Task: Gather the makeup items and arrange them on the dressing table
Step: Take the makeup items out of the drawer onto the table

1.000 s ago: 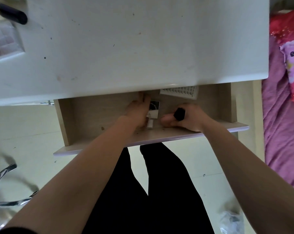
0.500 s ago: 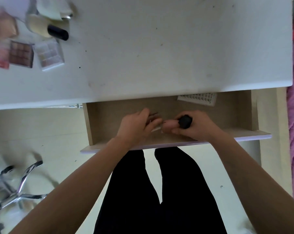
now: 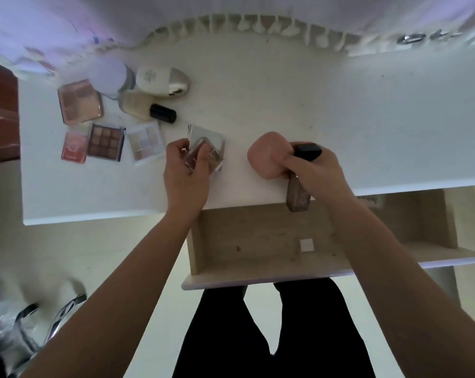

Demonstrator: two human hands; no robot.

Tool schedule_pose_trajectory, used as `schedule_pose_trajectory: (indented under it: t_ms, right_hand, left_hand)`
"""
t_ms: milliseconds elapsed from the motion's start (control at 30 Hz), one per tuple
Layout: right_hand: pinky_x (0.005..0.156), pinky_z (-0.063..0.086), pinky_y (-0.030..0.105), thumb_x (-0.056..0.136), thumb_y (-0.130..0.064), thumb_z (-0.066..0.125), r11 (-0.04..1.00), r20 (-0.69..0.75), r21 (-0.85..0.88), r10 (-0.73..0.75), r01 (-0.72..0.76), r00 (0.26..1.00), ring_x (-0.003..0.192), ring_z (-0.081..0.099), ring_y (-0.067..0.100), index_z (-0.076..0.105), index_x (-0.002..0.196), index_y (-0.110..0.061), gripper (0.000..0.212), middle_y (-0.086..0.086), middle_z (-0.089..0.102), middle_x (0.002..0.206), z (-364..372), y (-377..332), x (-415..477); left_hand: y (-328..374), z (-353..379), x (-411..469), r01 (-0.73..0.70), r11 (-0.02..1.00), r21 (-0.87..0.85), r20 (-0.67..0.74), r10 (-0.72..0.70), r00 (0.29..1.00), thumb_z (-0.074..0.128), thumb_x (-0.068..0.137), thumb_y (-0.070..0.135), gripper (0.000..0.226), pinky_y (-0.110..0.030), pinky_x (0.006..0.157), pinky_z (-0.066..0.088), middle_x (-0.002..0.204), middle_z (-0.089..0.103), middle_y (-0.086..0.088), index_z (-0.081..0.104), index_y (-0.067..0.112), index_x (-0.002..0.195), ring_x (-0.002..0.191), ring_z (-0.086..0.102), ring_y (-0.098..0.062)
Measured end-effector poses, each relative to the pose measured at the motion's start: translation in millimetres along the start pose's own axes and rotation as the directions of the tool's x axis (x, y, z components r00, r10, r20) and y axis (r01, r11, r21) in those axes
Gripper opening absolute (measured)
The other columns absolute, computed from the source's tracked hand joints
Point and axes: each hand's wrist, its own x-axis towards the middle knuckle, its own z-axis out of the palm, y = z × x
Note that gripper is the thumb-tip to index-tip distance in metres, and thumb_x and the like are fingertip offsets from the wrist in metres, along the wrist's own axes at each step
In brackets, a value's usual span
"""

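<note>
Left hand [image 3: 186,170]: over the white worktop [image 3: 285,91], near its front edge. Fingers were curled round a clear-cased compact [image 3: 207,148] with a brownish pan inside, held tilted. Whether the case touched the surface I could not tell.

Right hand [image 3: 317,173]: closed on two items at once. A pink makeup sponge [image 3: 266,156] was pinched at the fingertips and stuck out to the left. A black-capped foundation bottle [image 3: 298,193] ran through the fist, its beige base hanging past the worktop's front edge, above the drawer.

Grouped on the left rear of the worktop:
- a peach blush palette [image 3: 80,101];
- a small pink compact [image 3: 74,145], touching a nine-pan brown eyeshadow palette [image 3: 106,142];
- a pale eyeshadow palette [image 3: 145,141], just beside the compact in the left hand;
- a cream bottle [image 3: 138,107] lying on its side, dark cap pointing right;
- a white-lidded jar [image 3: 109,77], with a white tube [image 3: 161,80] lying against it.

Open drawer [image 3: 258,236], pulled out below the worktop: a small white square [image 3: 306,245] on its floor, and a white gridded piece [image 3: 370,199] at the back, mostly hidden under the worktop.

On the floor, lower left: chrome chair legs [image 3: 64,312]. Under the drawer front: the person's black trousers [image 3: 258,336].
</note>
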Motion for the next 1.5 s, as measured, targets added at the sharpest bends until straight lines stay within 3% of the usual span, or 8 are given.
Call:
schedule_pose_trajectory:
  t_ms: [167,300,533,733,900,1100,1300,1500]
  right_hand:
    - [0.069,0.057,0.021,0.080,-0.031,0.081,0.997,-0.015,0.069,0.032,-0.031,0.999,0.085,0.071,0.010,0.067,0.113,-0.023,0.037,-0.005,0.072,0.102,63,-23,24]
    - [0.069,0.057,0.021,0.083,-0.029,0.076,0.993,-0.127,0.117,0.006,0.009,0.992,0.085,0.069,0.008,0.063,0.119,-0.026,0.039,-0.008,0.070,0.105,93,-39,38]
    - [0.084,0.045,0.015,0.083,-0.038,0.074,0.989,-0.202,-0.070,-0.141,0.129,0.969,0.108,0.056,0.005,0.043,0.142,-0.029,0.068,-0.009,0.054,0.128,119,-54,45]
    - [0.097,0.048,0.032,0.091,-0.039,0.064,0.991,-0.299,-0.068,-0.129,0.113,0.945,0.104,0.054,0.006,0.039,0.145,-0.034,0.060,-0.003,0.041,0.136,125,-45,37]
    - [0.081,0.041,0.014,0.098,-0.029,0.054,0.978,-0.235,-0.138,-0.189,0.159,0.954,0.094,0.053,-0.002,0.035,0.150,-0.026,0.056,0.001,0.041,0.137,136,-32,29]
    - [0.120,0.021,0.036,0.101,-0.018,0.046,0.935,-0.141,-0.241,-0.297,0.258,0.944,0.148,0.012,0.026,0.019,0.157,-0.020,0.062,0.005,-0.011,0.164,172,-35,31]
    - [0.120,0.011,0.037,0.098,-0.005,0.038,0.869,-0.042,-0.378,-0.360,0.319,0.932,0.146,0.015,0.034,0.026,0.154,-0.015,0.058,0.012,0.006,0.164,201,-48,49]
    - [0.121,0.019,0.036,0.098,-0.006,0.037,0.933,0.091,-0.146,-0.318,0.328,0.944,0.149,0.017,0.025,0.026,0.155,-0.018,0.059,0.012,0.012,0.163,206,-54,44]
  left_hand:
    - [-4,-16,43,0.034,0.999,0.027,0.035,-0.035,0.999,0.060,0.092,0.045,0.042,-0.014,0.071,0.044,0.100,0.056,0.019,0.049,0.019,0.124,0.088,0.057,0.001]
    - [-9,-22,62,-0.065,0.978,0.199,0.050,0.056,0.997,0.056,0.094,0.047,0.045,-0.025,0.078,0.039,0.114,0.055,0.000,0.053,0.012,0.123,0.096,0.057,-0.017]
    - [-10,-33,73,-0.104,0.916,0.388,0.007,0.109,0.994,0.050,0.095,0.051,0.046,-0.029,0.072,0.032,0.122,0.051,-0.009,0.053,0.011,0.118,0.098,0.056,-0.031]
    - [-21,-44,61,-0.149,0.893,0.425,0.010,0.160,0.987,0.048,0.098,0.042,0.036,-0.033,0.070,0.037,0.127,0.048,-0.007,0.053,0.015,0.122,0.091,0.060,-0.033]
    - [-31,-50,50,-0.159,0.868,0.471,-0.011,0.186,0.983,0.047,0.099,0.042,0.037,-0.033,0.068,0.035,0.129,0.048,-0.009,0.054,0.013,0.121,0.091,0.060,-0.035]
    - [-48,-65,53,-0.147,0.841,0.521,-0.053,0.204,0.978,0.044,0.100,0.041,0.038,-0.034,0.068,0.039,0.133,0.042,-0.012,0.051,0.012,0.123,0.096,0.059,-0.033]
    - [-59,-80,67,-0.157,0.815,0.558,-0.100,0.253,0.962,0.043,0.100,0.040,0.037,-0.039,0.067,0.042,0.128,0.044,-0.016,0.052,0.009,0.118,0.096,0.057,-0.036]
    - [-66,-95,77,-0.150,0.821,0.550,-0.120,0.256,0.959,0.041,0.101,0.042,0.041,-0.039,0.067,0.041,0.130,0.043,-0.017,0.050,0.007,0.121,0.097,0.056,-0.037]
